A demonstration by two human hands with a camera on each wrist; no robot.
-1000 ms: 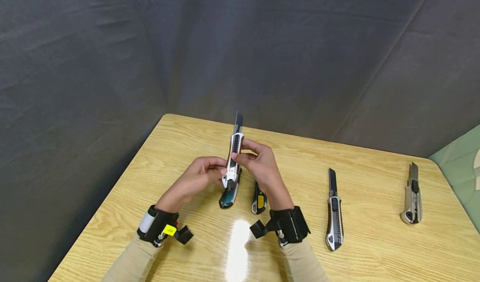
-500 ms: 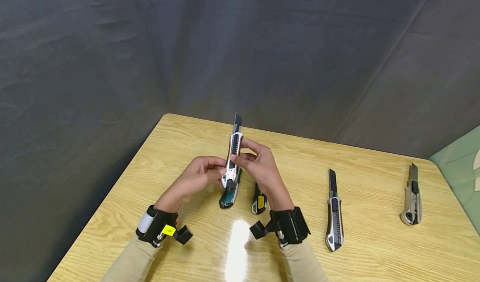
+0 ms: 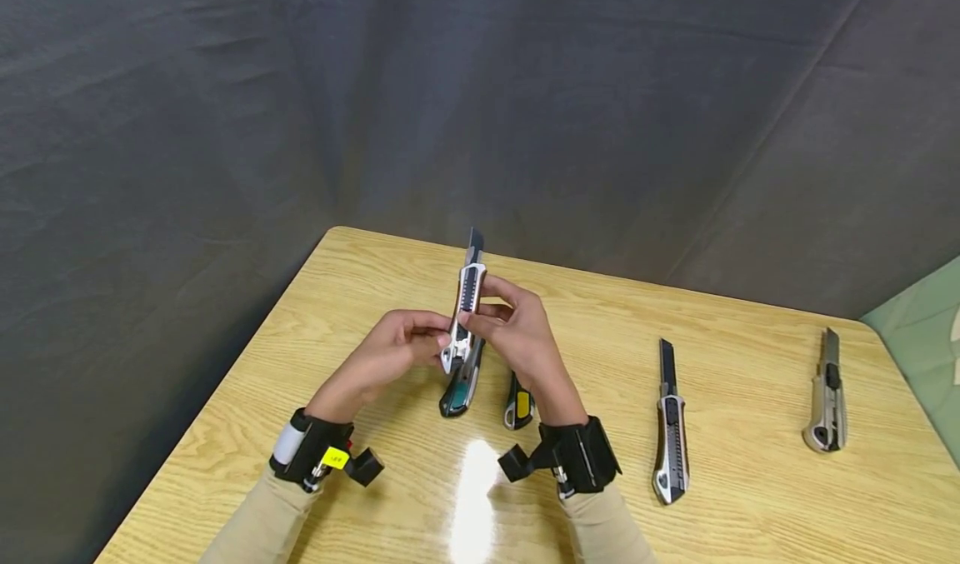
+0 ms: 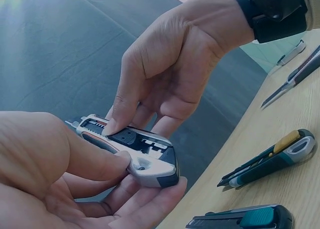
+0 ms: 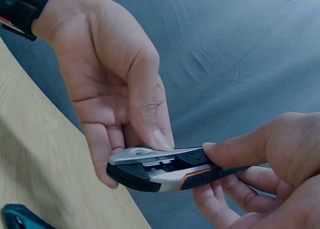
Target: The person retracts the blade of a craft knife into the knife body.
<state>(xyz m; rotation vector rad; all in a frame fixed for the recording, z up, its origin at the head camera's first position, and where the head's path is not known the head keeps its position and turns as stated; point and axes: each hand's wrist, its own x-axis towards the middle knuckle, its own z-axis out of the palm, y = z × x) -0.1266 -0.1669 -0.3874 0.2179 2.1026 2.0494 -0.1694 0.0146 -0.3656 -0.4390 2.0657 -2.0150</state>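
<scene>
A silver-and-black snap-off utility knife [image 3: 469, 285] is held above the table, its blade extended and pointing away from me. My left hand [image 3: 386, 351] pinches the butt end; in the left wrist view its thumb lies on the knife's silver side [image 4: 155, 169]. My right hand [image 3: 528, 331] grips the middle of the handle. Its thumb presses the black slider [image 5: 192, 158] in the right wrist view, where orange trim shows along the grip. Below the hands lies a teal-and-black utility knife [image 3: 459, 393], partly covered. Beside it a yellow-and-black utility knife [image 3: 519, 406] is partly behind my right hand.
Another silver-and-black utility knife [image 3: 672, 447] lies on the wooden table [image 3: 600, 514] to the right, blade extended. Farther right is a beige-grey utility knife [image 3: 827, 406], its blade also out. A dark cloth [image 3: 525, 114] hangs behind the table's far edge.
My right thumb and the slider have shifted slightly toward the knife's butt end. The blade tip stands a little lower. The knives on the table have stayed in place.
</scene>
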